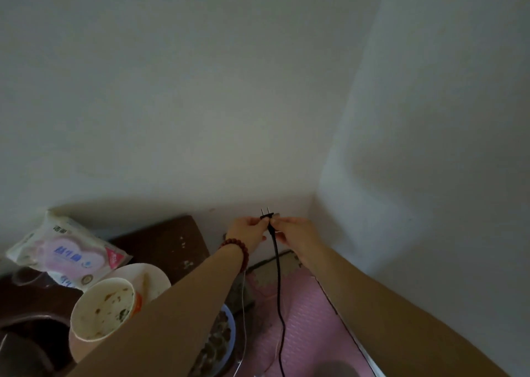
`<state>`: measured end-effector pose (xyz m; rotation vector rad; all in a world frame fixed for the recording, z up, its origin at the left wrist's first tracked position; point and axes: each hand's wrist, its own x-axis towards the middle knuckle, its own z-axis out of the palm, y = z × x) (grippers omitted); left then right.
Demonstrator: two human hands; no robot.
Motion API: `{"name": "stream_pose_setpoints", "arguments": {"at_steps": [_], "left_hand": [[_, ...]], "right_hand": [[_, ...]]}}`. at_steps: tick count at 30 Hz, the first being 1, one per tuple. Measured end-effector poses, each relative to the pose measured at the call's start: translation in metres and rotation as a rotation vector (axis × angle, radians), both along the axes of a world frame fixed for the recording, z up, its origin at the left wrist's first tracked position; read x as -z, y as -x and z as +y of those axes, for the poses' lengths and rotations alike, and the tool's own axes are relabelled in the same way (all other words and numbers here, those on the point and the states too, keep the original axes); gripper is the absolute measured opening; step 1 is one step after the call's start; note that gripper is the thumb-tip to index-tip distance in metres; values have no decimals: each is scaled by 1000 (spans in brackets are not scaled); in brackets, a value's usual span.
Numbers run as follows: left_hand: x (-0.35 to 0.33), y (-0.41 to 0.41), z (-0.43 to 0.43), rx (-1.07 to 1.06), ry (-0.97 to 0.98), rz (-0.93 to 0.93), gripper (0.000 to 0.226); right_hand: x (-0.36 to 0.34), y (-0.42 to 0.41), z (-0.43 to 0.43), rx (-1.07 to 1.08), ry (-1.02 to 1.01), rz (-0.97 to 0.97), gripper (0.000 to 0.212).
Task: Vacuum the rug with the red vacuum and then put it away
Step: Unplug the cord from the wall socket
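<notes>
Pink foam mat (309, 319) covers the floor nearest the camera. A black cord (277, 276) rises across it, with a thin white wire (243, 305) just beside it.

Left, low: a dark desk (172, 242) carries a used paper cup (100, 310), a plate (152, 276) and a soft packet (68, 250). A blue bowl (231, 323) of food shows under the left forearm.

Further out, both arms reach toward the corner.
- Left hand (246, 229), beaded bracelet (238, 247) on the wrist: grip is a pinch on the body of the plug (268, 217).
- Right hand (292, 230): fingertips pinch the same plug from the other side.
- Two prongs point up, bare, clear of the fingers. The cord hangs straight down from the plug.

Beyond: pale wall (200, 90) and the corner. No socket in view. The red vacuum is not in view either; only its presumed cord is.

Judgement: the step is handling the plug. Whether it goes into or has come out of a socket cannot be told.

To do it well:
- Hold the plug body, never the cord.
- Keep fingers off the prongs.
- Line the prongs square to the slots.
- Push straight.
- Leave slack in the cord, clear of the bowl.
</notes>
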<state>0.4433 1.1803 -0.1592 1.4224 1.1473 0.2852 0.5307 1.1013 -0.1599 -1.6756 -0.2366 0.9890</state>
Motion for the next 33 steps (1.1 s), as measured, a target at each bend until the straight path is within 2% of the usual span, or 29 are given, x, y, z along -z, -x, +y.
{"name": "stream_pose_setpoints", "arguments": {"at_steps": [6,9,12,15,18,23,28,33], "left_hand": [[-9,-31,-33,129,30,-19,34],[-10,-47,-58,198,30,-53,17],[-11,-61,-94,287,3,-54,17],[-13,-76,-143,343,24,-87,16],[-21,-87,-197,369,3,-109,12],[-32,-97,-298,457,31,-182,15],[-37,-100,-385,541,92,-240,20],[-36,-96,-464,609,146,-285,14]], "right_hand": [[-6,-17,-38,153,-39,53,4],[-5,-29,-68,245,-69,58,3],[-12,-37,-110,294,-53,49,4],[-20,-42,-162,393,-106,88,17],[-25,-46,-216,486,-140,132,13],[-31,-49,-318,615,-174,97,20],[-36,-39,-407,760,-240,74,13],[-37,-27,-485,879,-239,46,9]]}}
